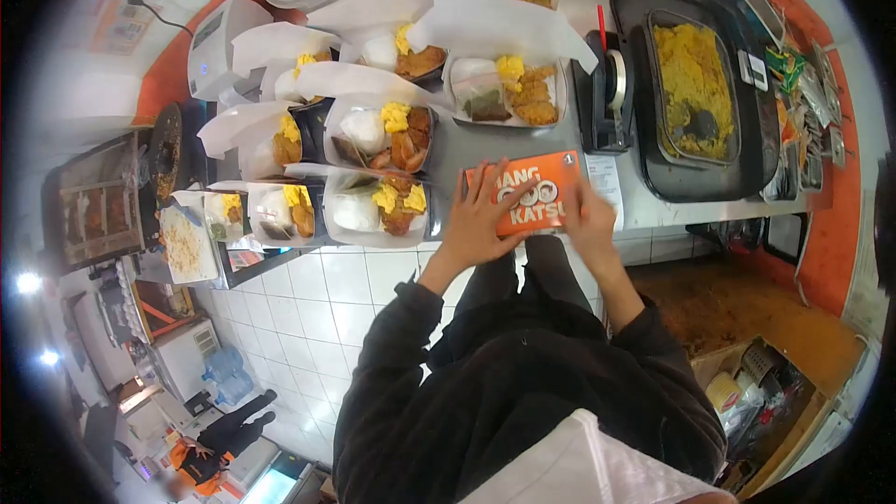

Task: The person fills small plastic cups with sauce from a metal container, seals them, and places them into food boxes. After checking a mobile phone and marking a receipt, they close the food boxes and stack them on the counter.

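Note:
A closed orange meal box (525,168) with white lettering and round face drawings lies at the front edge of the metal table. My left hand (478,224) rests on its left part, fingers spread over the lid. At the box's right edge is my right hand (592,222), its fingers curled in; whatever they may hold is hidden. A tape dispenser (611,98) with a roll stands just behind the box to the right. Beside my right hand lies a white printed slip (604,182), partly covered.
Several open meal boxes (381,131) with rice, egg and fried pieces fill the left. On the right, a black tray (653,173) carries a pan of yellow food (691,75). A white machine (224,42) stands back left. A person (210,453) in orange and black is far off.

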Motion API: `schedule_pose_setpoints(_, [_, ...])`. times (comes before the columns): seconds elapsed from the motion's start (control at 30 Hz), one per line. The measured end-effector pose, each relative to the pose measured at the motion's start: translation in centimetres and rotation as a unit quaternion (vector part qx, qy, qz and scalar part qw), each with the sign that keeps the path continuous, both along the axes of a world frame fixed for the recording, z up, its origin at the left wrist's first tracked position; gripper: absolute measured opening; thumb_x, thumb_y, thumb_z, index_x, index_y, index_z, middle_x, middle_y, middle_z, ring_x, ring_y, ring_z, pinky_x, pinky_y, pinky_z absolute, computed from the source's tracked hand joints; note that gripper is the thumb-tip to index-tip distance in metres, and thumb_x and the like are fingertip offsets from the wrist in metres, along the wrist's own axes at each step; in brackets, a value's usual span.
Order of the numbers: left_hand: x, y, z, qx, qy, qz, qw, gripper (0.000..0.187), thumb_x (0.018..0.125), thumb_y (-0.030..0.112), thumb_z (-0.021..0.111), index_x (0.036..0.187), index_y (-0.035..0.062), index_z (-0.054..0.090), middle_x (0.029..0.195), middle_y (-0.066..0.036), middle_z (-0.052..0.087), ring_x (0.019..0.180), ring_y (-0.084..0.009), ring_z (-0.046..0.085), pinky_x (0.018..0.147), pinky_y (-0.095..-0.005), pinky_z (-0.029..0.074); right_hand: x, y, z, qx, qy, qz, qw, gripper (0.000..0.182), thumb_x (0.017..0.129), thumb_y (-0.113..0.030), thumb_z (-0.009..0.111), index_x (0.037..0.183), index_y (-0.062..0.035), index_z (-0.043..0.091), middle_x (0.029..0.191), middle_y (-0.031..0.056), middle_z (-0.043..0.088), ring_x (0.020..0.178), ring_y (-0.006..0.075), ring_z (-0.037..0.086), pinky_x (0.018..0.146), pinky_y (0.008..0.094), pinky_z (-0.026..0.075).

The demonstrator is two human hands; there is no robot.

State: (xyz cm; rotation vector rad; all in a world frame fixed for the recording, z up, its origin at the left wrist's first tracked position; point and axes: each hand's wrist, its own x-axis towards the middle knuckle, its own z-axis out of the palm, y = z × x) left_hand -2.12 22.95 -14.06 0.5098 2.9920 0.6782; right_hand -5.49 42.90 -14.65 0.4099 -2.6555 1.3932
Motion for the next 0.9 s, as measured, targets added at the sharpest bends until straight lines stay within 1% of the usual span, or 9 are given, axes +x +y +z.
schedule_pose_setpoints(0.07, [-0.3, 0.3, -0.3, 0.015, -0.017, 0.011, 1.0, 0.08, 0.078, 0.049, 0.063, 0.145, 0.0234, 0.029, 0.148, -0.019, 0.024, 0.134, -0.0406, 0.025, 0.11, -0.0556, 0.013, -6.4, -1.6, -0.2, 0.024, 0.097, -0.071, 0.992, 0.044, 0.091, -0.01, 0.053, 0.133, -0.0045, 0.042, 0.072, 0.0167, 0.064, 0.059, 0.0353, 0.062, 0.057, 0.041, 0.05])
schedule_pose_setpoints(0.17, [-2.0, 1.1, -1.8, 0.269, -0.013, 0.241, 0.932, 0.086, 0.087, 0.036, 0.058, 0.144, -0.006, 0.009, 0.146, -0.029, 0.018, 0.137, -0.0426, 0.018, 0.112, -0.0489, 0.013, -11.4, -4.4, -2.4, 0.123, 0.17, -0.129, 0.969, 0.051, 0.091, -0.008, 0.05, 0.137, -0.0021, 0.029, 0.072, 0.0247, 0.061, 0.068, 0.045, 0.06, 0.062, 0.0478, 0.048])
schedule_pose_setpoints(0.2, [-2.7, 1.1, -2.2, 0.267, -0.008, 0.241, 0.933, 0.086, 0.087, 0.036, 0.058, 0.144, -0.006, 0.009, 0.146, -0.029, 0.018, 0.137, -0.0426, 0.018, 0.112, -0.0489, 0.013, -12.4, -5.1, -2.3, 0.118, 0.174, -0.129, 0.969, 0.051, 0.091, -0.008, 0.05, 0.137, -0.0021, 0.029, 0.072, 0.0247, 0.061, 0.068, 0.045, 0.06, 0.062, 0.0478, 0.048])
schedule_pose_setpoints(0.27, [-3.8, 1.4, -3.0, 0.285, -0.068, 0.365, 0.884, 0.084, 0.09, 0.035, 0.055, 0.143, -0.007, 0.006, 0.146, -0.03, 0.015, 0.137, -0.0426, 0.017, 0.113, -0.0452, 0.013, -13.7, -6.0, -1.9, 0.099, -0.07, -0.128, 0.984, 0.051, 0.09, -0.004, 0.047, 0.137, 0.0003, 0.026, 0.068, 0.0286, 0.058, 0.073, 0.0486, 0.058, 0.062, 0.0507, 0.046])
schedule_pose_setpoints(0.47, [-7.3, 0.3, -4.0, 0.345, -0.06, 0.412, 0.841, 0.084, 0.094, 0.037, 0.049, 0.143, -0.0076, -0.002, 0.148, -0.03, 0.009, 0.138, -0.0406, 0.017, 0.112, -0.0405, 0.016, -10.2, -3.5, 1.0, 0.013, -0.142, -0.115, 0.983, 0.049, 0.09, 0.001, 0.045, 0.136, -0.0025, 0.03, 0.064, 0.0269, 0.054, 0.06, 0.0429, 0.058, 0.051, 0.0376, 0.041])
schedule_pose_setpoints(0.5, [-7.8, 0.2, -3.4, 0.414, -0.075, 0.426, 0.801, 0.074, 0.095, 0.035, 0.046, 0.143, -0.0069, 0.008, 0.145, -0.03, 0.021, 0.134, -0.0402, 0.027, 0.109, -0.0386, 0.023, -9.8, -3.2, 1.2, 0.015, -0.14, -0.113, 0.983, 0.049, 0.09, 0.001, 0.045, 0.136, -0.0025, 0.03, 0.064, 0.0269, 0.054, 0.06, 0.0429, 0.058, 0.051, 0.0376, 0.041])
schedule_pose_setpoints(0.67, [-9.0, 0.1, -3.2, 0.395, -0.066, 0.398, 0.825, 0.047, 0.097, 0.025, 0.04, 0.135, -0.0021, 0.035, 0.127, -0.027, 0.047, 0.119, -0.0386, 0.046, 0.098, -0.0396, 0.035, -8.8, -1.0, 2.9, 0.031, -0.133, -0.127, 0.982, 0.034, 0.092, 0.0, 0.045, 0.126, -0.0031, 0.049, 0.06, 0.0198, 0.051, 0.048, 0.0154, 0.045, 0.049, 0.0302, 0.037])
schedule_pose_setpoints(0.7, [-9.2, 0.2, -2.8, 0.388, -0.062, 0.392, 0.832, 0.042, 0.098, 0.022, 0.039, 0.133, -0.0009, 0.041, 0.123, -0.026, 0.053, 0.115, -0.0382, 0.051, 0.095, -0.0398, 0.038, -8.8, -0.4, 3.4, 0.074, -0.164, -0.107, 0.978, 0.039, 0.092, -0.001, 0.044, 0.131, -0.0063, 0.044, 0.076, 0.026, 0.06, 0.067, 0.0338, 0.065, 0.057, 0.0361, 0.046])
schedule_pose_setpoints(0.9, [-9.6, 1.6, 1.7, 0.382, -0.132, 0.402, 0.822, 0.039, 0.097, 0.016, 0.038, 0.132, 0.0002, 0.044, 0.118, -0.025, 0.056, 0.109, -0.0333, 0.055, 0.092, -0.0378, 0.04, -7.7, 2.1, 4.9, 0.017, -0.153, -0.126, 0.98, 0.034, 0.094, -0.004, 0.044, 0.128, 0.0003, 0.048, 0.101, 0.0241, 0.064, 0.087, 0.0215, 0.066, 0.072, 0.0327, 0.05])
